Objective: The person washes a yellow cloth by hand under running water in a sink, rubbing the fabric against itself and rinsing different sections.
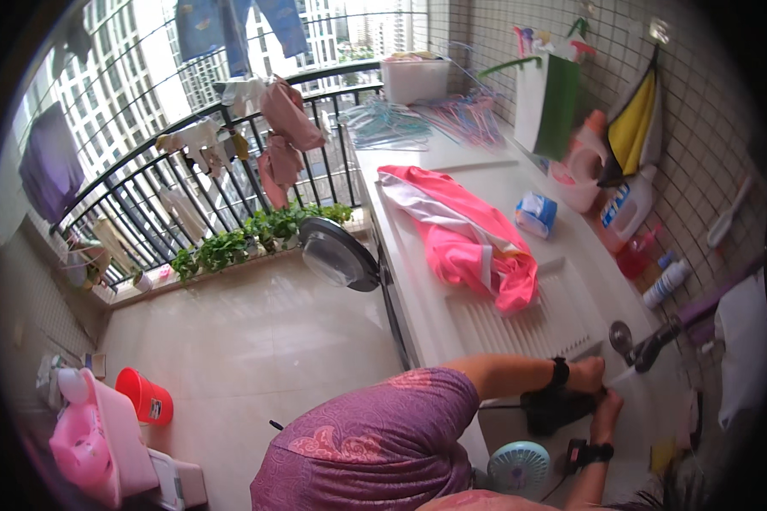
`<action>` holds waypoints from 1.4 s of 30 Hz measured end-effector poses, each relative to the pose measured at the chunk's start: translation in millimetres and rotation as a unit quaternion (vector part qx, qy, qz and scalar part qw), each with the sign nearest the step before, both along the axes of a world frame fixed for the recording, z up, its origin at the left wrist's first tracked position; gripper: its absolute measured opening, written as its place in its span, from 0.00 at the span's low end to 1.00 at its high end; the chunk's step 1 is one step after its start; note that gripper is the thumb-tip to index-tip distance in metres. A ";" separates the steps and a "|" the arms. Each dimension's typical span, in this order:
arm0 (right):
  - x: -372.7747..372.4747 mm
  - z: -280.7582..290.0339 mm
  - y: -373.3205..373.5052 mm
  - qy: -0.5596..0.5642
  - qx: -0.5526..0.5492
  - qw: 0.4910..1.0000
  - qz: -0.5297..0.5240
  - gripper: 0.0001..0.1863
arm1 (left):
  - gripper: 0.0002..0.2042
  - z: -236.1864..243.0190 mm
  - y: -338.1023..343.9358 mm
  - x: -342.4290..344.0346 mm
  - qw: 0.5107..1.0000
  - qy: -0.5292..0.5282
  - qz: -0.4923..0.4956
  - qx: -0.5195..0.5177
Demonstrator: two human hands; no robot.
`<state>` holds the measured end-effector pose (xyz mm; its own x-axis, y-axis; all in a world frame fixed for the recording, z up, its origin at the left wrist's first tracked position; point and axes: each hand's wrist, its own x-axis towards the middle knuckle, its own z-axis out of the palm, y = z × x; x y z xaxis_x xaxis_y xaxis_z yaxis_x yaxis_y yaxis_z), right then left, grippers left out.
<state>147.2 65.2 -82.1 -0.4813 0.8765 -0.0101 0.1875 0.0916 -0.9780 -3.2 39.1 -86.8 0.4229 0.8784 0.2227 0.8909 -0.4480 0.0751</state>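
In the head view, my left hand (pixel 585 375) and my right hand (pixel 605 409) are close together at the sink (pixel 677 400), fingers closed on a dark cloth (pixel 550 413). A metal tap (pixel 652 349) stands beside them. Above my hands is the ridged washboard surface (pixel 520 311), partly under a bright pink-and-white garment (pixel 460 238). A blue-and-white package (pixel 535 213) lies to the garment's right. A small mint fan (pixel 518 464) sits by my forearms.
Hangers (pixel 383 119), a white bin (pixel 416 77) and bottles (pixel 626 204) line the counter's back and right. An open round appliance door (pixel 337 255) juts leftward. Laundry (pixel 285 111) hangs by the railing, with plants (pixel 256 230) below. A red bucket (pixel 145 396) and pink tubs (pixel 111 426) stand lower left.
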 end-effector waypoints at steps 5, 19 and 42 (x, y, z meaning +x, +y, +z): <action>-2.6 28.0 -9.7 0.070 0.037 0.997 -0.011 0.10 | 0.13 61.0 -45.6 1.5 0.885 -0.377 0.176 -0.207; -7.6 32.4 -24.2 0.014 0.012 1.000 0.005 0.10 | 0.07 -35.4 66.1 21.8 0.984 -0.033 0.161 0.066; 6.1 61.5 -1.8 0.276 -0.118 0.952 -0.057 0.10 | 0.17 20.6 -14.5 -3.4 0.891 -0.389 0.053 -0.230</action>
<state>153.2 63.4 -20.6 -0.3730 0.9277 0.0141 -0.3659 -0.1331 -0.9211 -6.6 24.6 -66.2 0.2071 0.9781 0.0195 0.5242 -0.1277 0.8419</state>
